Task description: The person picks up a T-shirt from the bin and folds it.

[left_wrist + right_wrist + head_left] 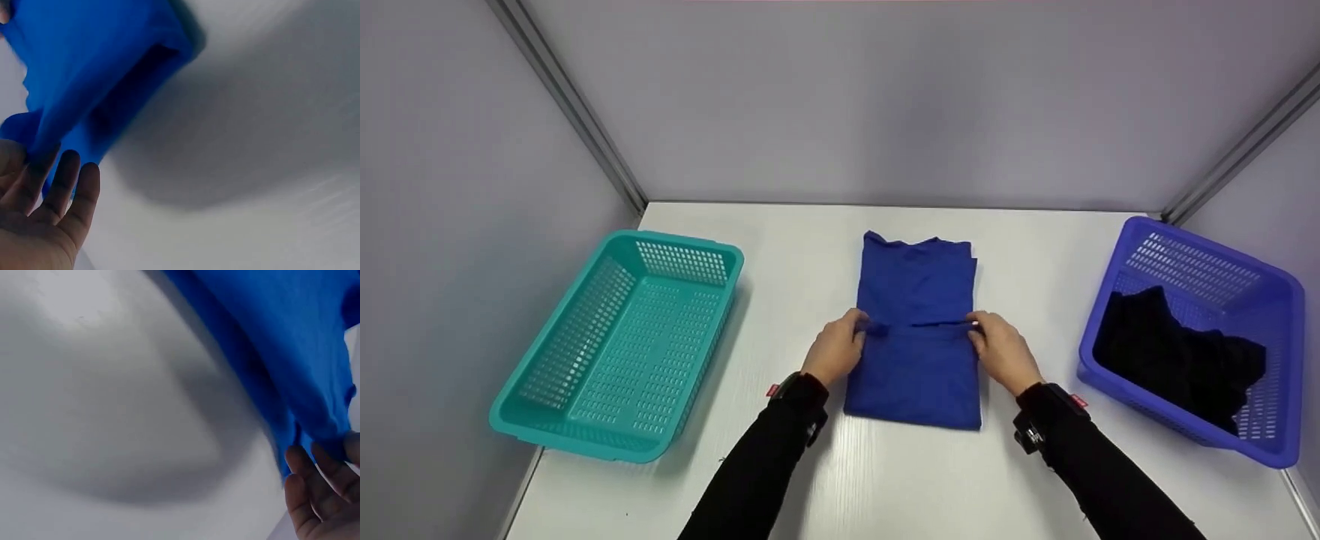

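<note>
A blue piece of clothing [919,375], folded into a long rectangle, lies on the white table, with a folded-over edge running across its middle. At the left end of that edge my left hand [838,348] pinches the cloth between thumb and fingers. My right hand [1003,351] pinches the same edge at its right end. In the left wrist view the blue cloth [95,62] rises from the thumb and index finger, the other fingers spread loosely. The right wrist view has the cloth [281,343] held at its corner by the fingertips.
On the left of the table [795,247] stands a teal plastic basket [690,409] with nothing in it. A purple basket [1294,375] at the right holds black cloth [1177,360]. Grey panels [922,97] enclose the table at the back and both sides.
</note>
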A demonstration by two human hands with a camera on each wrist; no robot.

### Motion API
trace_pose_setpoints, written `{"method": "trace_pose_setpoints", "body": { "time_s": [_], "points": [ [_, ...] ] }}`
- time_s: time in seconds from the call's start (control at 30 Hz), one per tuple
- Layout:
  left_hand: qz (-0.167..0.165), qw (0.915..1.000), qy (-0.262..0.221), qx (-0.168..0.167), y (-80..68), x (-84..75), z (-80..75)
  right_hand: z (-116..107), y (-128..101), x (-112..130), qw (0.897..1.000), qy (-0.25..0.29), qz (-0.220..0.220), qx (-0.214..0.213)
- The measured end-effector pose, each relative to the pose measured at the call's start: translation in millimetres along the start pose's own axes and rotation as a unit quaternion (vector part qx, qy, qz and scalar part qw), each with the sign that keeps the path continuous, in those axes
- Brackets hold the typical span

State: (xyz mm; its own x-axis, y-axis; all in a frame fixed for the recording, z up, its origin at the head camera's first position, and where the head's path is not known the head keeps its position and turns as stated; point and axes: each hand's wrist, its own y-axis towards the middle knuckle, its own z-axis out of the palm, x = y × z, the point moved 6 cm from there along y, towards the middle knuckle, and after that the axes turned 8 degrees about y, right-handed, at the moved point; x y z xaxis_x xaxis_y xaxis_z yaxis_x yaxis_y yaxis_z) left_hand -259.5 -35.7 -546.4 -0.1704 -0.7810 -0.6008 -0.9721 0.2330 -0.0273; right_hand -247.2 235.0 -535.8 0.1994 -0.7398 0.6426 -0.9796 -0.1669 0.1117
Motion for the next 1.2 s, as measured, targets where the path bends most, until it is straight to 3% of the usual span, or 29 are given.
{"method": "trace_pose_setpoints", "body": {
  "time_s": [0.17, 0.23, 0.3, 0.4, 0.5, 0.6, 0.73, 0.77, 0.8, 0.83, 0.87, 0.9, 0.97, 1.03, 1.07, 1.13, 1.2],
  "points": [
    [0.011, 0.9979, 0.063, -0.010, -11.8, 10.0, 0.0, 1.8, -19.2, 4.5, 0.994, -0.039, -0.090, -0.040],
    [0.052, 0.9920, 0.114, -0.016, -20.6, 10.7, 0.4, 4.8, -32.6, 10.8, 0.986, -0.067, -0.150, -0.041],
    [0.114, 0.9786, 0.171, -0.016, -31.9, 8.8, 2.5, 10.3, -48.4, 16.2, 0.972, -0.091, -0.214, -0.030],
    [0.223, 0.9457, 0.236, -0.002, -51.7, 5.7, 8.8, 20.8, -73.7, 18.8, 0.949, -0.117, -0.292, 0.005],
    [0.299, 0.9126, 0.277, 0.028, -71.2, 7.2, 17.9, 30.5, -95.6, 12.9, 0.935, -0.141, -0.324, 0.040],
    [0.344, 0.8778, 0.333, 0.024, -83.3, 9.8, 26.4, 35.8, -109.7, 3.4, 0.931, -0.162, -0.325, 0.048],
    [0.387, 0.8204, 0.420, -0.034, -89.0, 7.1, 31.8, 36.6, -116.4, 0.1, 0.923, -0.178, -0.341, 0.021],
    [0.394, 0.8093, 0.433, -0.046, -89.4, 5.5, 31.6, 35.9, -116.3, 1.7, 0.920, -0.179, -0.349, 0.012],
    [0.396, 0.8056, 0.437, -0.054, -89.2, 4.0, 30.2, 34.3, -115.8, 4.0, 0.918, -0.178, -0.355, 0.002],
    [0.396, 0.8075, 0.434, -0.059, -88.8, 2.2, 27.7, 32.0, -114.6, 6.5, 0.918, -0.173, -0.357, -0.009],
    [0.389, 0.8169, 0.421, -0.063, -87.7, 0.5, 23.8, 28.4, -112.7, 9.2, 0.921, -0.164, -0.354, -0.021],
    [0.378, 0.8316, 0.402, -0.065, -86.1, -1.2, 18.4, 23.7, -110.3, 12.1, 0.926, -0.152, -0.345, -0.034],
    [0.347, 0.8696, 0.342, -0.077, -81.8, -5.1, 3.9, 11.4, -105.0, 16.5, 0.941, -0.114, -0.313, -0.059],
    [0.317, 0.9081, 0.257, -0.095, -77.6, -10.0, -14.7, -2.9, -98.7, 20.5, 0.958, -0.056, -0.270, -0.073],
    [0.302, 0.9233, 0.213, -0.105, -75.8, -12.5, -24.5, -10.1, -95.6, 22.9, 0.965, -0.024, -0.249, -0.076],
    [0.276, 0.9455, 0.125, -0.119, -73.6, -17.8, -42.4, -22.8, -89.8, 28.4, 0.975, 0.036, -0.206, -0.077],
    [0.252, 0.9591, 0.045, -0.122, -72.9, -22.6, -56.6, -33.4, -84.2, 33.2, 0.981, 0.096, -0.154, -0.071]
  ]
}}
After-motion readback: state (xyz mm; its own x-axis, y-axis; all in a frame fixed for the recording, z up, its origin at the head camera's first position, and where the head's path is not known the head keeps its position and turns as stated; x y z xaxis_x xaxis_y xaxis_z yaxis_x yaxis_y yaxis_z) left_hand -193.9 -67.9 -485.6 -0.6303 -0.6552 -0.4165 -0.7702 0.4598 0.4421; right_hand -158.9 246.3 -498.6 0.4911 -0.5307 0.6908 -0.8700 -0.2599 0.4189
